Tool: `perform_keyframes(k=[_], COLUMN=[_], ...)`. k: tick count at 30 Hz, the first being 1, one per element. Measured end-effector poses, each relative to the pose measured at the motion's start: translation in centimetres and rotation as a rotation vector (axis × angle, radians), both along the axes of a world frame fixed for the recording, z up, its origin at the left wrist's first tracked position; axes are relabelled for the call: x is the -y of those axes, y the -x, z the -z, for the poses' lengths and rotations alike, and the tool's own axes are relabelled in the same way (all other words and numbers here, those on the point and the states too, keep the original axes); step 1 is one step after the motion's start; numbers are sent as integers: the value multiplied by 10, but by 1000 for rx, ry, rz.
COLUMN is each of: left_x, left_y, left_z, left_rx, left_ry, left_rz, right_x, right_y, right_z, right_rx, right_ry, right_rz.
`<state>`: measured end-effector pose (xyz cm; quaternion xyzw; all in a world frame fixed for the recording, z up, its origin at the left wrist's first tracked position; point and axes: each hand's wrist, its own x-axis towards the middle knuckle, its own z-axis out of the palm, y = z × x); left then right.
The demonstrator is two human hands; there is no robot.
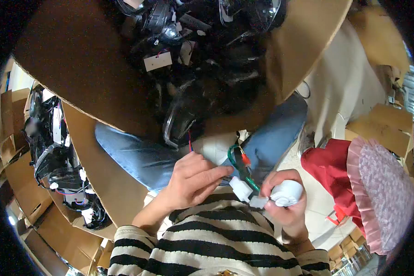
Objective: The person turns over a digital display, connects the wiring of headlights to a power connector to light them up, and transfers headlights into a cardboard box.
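Note:
My right hand (286, 200) is closed around a roll of white tape (287, 192), and a short loose end of it reaches toward a white plug connector (242, 188). My left hand (195, 179) is closed, its thumb and index finger pinching the dark wiring just left of that connector. A green wire (233, 158) loops up beside the connector, with an orange-red piece (245, 159) on it. Both hands are close together in front of a striped shirt, above my jeans-clad legs. The exact grip of my left fingertips is partly hidden.
A large cardboard box (87, 60) rises ahead, holding several black lamp-like units (170, 30) with white tags. More such units fill a box (60, 170) at left. On the right lies red cloth with a pink-frilled fabric (384, 184).

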<state>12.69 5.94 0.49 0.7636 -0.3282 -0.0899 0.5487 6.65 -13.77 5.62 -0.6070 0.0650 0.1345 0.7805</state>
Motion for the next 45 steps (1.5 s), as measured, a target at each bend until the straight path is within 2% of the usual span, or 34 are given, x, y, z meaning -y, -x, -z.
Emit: perform_keyframes(k=[2, 9, 12, 15, 20, 23, 26, 28, 29, 31, 32, 33, 38, 45], left_x=[2, 6, 7, 8, 10, 15, 13, 14, 14, 16, 20, 23, 33, 27], left_y=[3, 9, 9, 8, 4, 8, 9, 7, 7, 11, 15, 17, 29, 39], left_z=[0, 2, 4, 8, 7, 10, 8, 4, 2, 8, 9, 9, 13, 16], left_rx=[83, 91, 126, 139, 140, 161, 151, 158, 165, 181, 168, 149, 82, 93], left_ry=[36, -24, -41, -16, -58, -31, -56, -79, -103, -118, -132, -110, -89, -88], left_rz=[-28, 19, 5, 4, 5, 4, 5, 13, 23, 70, 88, 87, 73, 16], right_x=[0, -3, -1, 4, 7, 2, 0, 1, 4, 8, 5, 7, 9, -4], right_y=[3, 6, 10, 9, 12, 10, 10, 11, 13, 17, 18, 21, 24, 23], right_z=[-4, -4, -5, -9, -7, 0, -1, -3, -1, 3, 0, 5, 12, 15], right_rx=[3, 23, 3, -50, -160, -18, -42, -110, -107, -244, -311, -242, -224, -201], right_ry=[-107, -95, 128, 171, 43, 95, 92, 279, 271, 277, 243, 317, 31, 206], right_rz=[33, 67, 159, 140, 221, 164, 193, 140, 131, 140, 199, 212, 428, 455])
